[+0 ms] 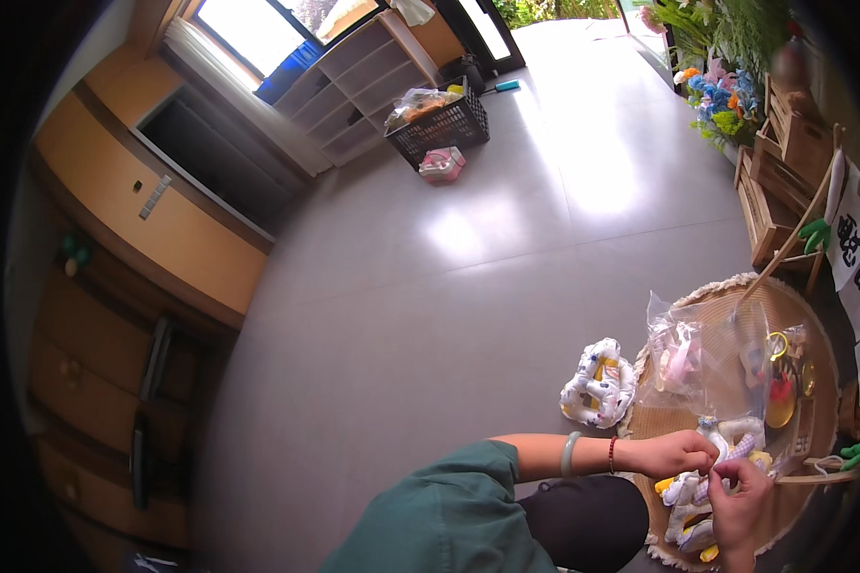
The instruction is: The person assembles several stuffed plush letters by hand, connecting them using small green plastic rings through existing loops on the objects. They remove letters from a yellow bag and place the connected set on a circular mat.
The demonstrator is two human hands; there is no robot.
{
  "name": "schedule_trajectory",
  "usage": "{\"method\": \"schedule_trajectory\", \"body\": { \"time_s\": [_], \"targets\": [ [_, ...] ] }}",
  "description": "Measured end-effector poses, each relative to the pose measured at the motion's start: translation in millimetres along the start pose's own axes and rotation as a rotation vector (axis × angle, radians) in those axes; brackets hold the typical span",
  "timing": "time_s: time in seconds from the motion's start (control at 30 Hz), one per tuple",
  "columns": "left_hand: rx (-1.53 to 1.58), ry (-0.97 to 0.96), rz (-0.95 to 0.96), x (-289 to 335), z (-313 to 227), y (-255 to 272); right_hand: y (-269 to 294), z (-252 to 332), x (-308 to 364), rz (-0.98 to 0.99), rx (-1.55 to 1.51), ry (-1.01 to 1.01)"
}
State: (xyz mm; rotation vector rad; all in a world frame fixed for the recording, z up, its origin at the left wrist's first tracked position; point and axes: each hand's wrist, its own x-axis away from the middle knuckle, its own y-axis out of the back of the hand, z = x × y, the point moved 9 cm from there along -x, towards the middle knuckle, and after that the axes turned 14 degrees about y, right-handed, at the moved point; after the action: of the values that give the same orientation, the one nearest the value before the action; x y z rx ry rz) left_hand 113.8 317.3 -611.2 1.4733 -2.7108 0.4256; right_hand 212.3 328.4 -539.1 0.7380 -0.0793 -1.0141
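At the lower right my left hand (683, 454), with a pale bangle and a red bead bracelet on its wrist, is closed in a pinch. My right hand (741, 492) pinches close against it, thumb to forefinger. What sits between the fingertips is too small to make out. Just beneath and beside both hands lies a bundle of padded fabric pieces (683, 520), white with prints and yellow bits. A similar white padded piece (599, 384) rests on the floor, left of the round woven mat (798, 306). Clear plastic bags (726, 358), one with something pink inside, lie on the mat.
Scissors with yellow handles (780, 346) and other small items lie at the mat's right. Wooden crates (764, 205) and flowers (721, 100) stand beyond. A black basket (440, 129) and a pink-and-white box (441, 165) sit on the far floor. Cabinets (153, 181) line the left.
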Motion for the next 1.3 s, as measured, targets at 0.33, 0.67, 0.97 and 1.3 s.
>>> {"method": "schedule_trajectory", "body": {
  "time_s": [0.33, 0.67, 0.97, 1.3],
  "targets": [
    [0.077, 0.175, 0.033, 5, 6, 8, 2, 5, -13, -0.036, -0.064, -0.008],
    [0.380, 0.408, 0.190, 3, 29, -6, -1, -14, -1, 0.092, -0.162, 0.133],
    [0.405, 0.494, 0.241, 15, 36, -1, -8, -15, 2, 0.086, -0.218, 0.020],
    [0.415, 0.510, 0.250, 3, 59, -5, -14, -39, 15, 0.091, -0.242, -0.026]
  ]
}}
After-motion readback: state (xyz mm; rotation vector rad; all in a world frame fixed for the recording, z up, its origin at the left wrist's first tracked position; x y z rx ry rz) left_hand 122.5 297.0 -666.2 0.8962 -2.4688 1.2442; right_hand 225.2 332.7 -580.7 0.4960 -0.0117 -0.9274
